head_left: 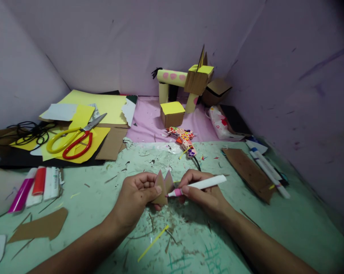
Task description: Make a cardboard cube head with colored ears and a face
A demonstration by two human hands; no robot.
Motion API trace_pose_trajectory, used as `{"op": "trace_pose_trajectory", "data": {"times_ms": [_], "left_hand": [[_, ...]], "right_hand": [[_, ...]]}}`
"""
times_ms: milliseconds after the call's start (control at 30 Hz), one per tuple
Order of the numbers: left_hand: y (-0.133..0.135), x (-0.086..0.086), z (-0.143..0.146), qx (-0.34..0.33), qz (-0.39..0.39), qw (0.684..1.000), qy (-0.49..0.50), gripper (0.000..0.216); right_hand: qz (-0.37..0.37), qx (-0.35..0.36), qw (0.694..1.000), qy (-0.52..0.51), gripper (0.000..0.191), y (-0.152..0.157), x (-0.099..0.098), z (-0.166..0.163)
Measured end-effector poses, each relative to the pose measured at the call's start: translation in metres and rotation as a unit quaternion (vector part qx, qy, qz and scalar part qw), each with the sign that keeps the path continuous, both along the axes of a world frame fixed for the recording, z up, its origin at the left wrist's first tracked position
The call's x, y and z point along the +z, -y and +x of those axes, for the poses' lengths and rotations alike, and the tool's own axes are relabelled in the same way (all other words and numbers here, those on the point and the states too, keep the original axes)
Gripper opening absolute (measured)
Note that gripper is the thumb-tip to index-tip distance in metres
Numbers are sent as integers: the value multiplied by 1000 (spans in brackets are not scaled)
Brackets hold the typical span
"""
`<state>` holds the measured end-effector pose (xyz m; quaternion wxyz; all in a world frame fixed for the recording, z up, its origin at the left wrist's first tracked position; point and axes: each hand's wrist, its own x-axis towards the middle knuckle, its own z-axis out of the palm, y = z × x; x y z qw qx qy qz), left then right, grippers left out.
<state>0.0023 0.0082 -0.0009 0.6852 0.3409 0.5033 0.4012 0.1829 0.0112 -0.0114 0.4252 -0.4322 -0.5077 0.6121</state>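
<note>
Head view showed the left hand (pixel 135 192) pinching pointed cardboard (pixel 163 196) toward the surface's (pixel 92 205) near edge, the right hand (pixel 202 191) gripping a marker (pixel 207 182) at its rim, apparently colouring, which called for steady strokes.

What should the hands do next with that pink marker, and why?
Maybe the right hand should slide the pink marker gently along the pointed cardboard's edge: its uncapped tip is at or very near that edge, and the left hand grips the piece.
</note>
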Motion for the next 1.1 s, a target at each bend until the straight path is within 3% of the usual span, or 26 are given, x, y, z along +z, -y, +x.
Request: {"op": "trace_pose_trajectory", "data": {"times_ms": [233,400,500,700,800,900,1100], "left_hand": [[0,1,0,14,-8,1000,0,22],[0,1,0,8,-3,1000,-10,23],[0,1,0,5,-1,1000,-8,23],[0,0,0,14,-6,1000,-5,20],[2,1,1,-10,13,1000,-20,19],[3,3,2,-39,24,998,-40,19],[2,3,3,-41,18,998,-46,20]], "right_hand": [[7,52,998,35,7,2,5,1],[7,14,1000,-12,12,2,-1,4],[29,-6,999,20,11,2,0,2],[47,37,997,48,8,3,0,2],[21,-20,999,-26,11,1,-6,7],[43,-90,993,-60,10,-4,-11,13],[113,-127,981,97,7,-4,-4,9]]}}
